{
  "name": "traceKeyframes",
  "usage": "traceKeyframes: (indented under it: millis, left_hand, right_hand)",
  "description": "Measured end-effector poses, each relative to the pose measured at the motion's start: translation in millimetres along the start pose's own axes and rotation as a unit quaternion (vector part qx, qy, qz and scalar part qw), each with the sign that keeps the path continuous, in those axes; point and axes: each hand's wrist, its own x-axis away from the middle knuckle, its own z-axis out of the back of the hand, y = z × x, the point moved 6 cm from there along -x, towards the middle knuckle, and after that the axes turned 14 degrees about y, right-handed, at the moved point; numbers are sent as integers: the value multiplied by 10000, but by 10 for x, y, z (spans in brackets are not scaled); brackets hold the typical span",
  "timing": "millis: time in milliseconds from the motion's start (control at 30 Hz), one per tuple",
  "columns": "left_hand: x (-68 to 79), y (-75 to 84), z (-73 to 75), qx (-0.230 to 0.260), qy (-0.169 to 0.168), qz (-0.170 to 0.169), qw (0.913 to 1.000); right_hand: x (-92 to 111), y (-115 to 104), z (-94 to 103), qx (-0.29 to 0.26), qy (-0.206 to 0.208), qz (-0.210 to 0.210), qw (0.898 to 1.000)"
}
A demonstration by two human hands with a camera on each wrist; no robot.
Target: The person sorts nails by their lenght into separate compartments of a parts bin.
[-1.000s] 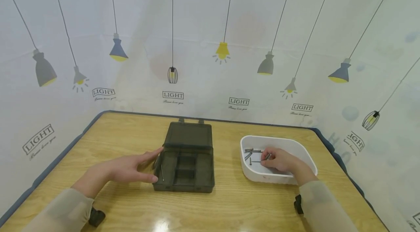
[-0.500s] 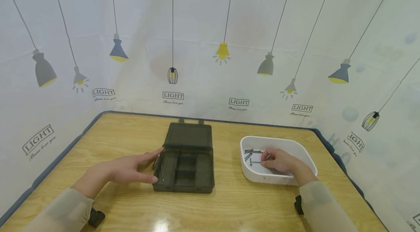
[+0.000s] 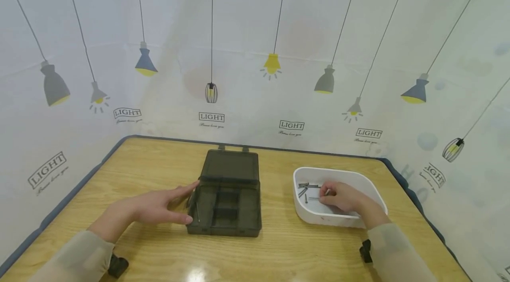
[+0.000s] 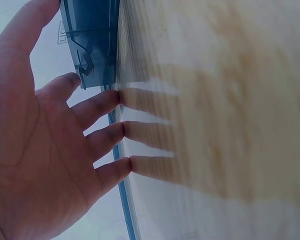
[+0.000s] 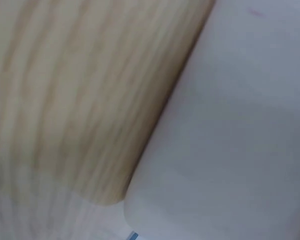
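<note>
Wooden table filled the lower half of the head view, printed lamp backdrop behind it. Dark compartment box lay open mid-table, lid flat toward the far edge, one thin nail in its left compartment. White tray sat to the right of the box, well apart from it, loose nails gathered at its left end. Left hand lay flat on the table just beside the box's left wall, fingers straight and spread, thumb at the near corner, index tip at the hinge corner; left wrist view showed fingertips down on the wood next to the box latch. Right hand was inside the tray, fingers curled and pinching a small nail just right of the loose pile. Right wrist view showed only blurred wood and tray wall.
</note>
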Motion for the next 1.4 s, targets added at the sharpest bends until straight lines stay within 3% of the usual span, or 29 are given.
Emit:
traceKeyframes:
  millis: [200, 700, 1067, 1400]
  left_hand:
    - [-3, -7, -5, -11, 2, -5, 10000]
    - [-3, -14, -9, 17, -28, 45, 10000]
    - [-5, -5, -6, -5, 4, 22, 10000]
    - [11, 11, 5, -22, 20, 16, 10000]
  right_hand:
    - [-3, 0, 43, -179, 32, -85, 9998]
    - [37, -17, 201, -997, 578, -621, 9914]
    - [59, -72, 202, -1355, 620, -378, 9881]
    - [84, -301, 260, -1778, 806, -244, 9804]
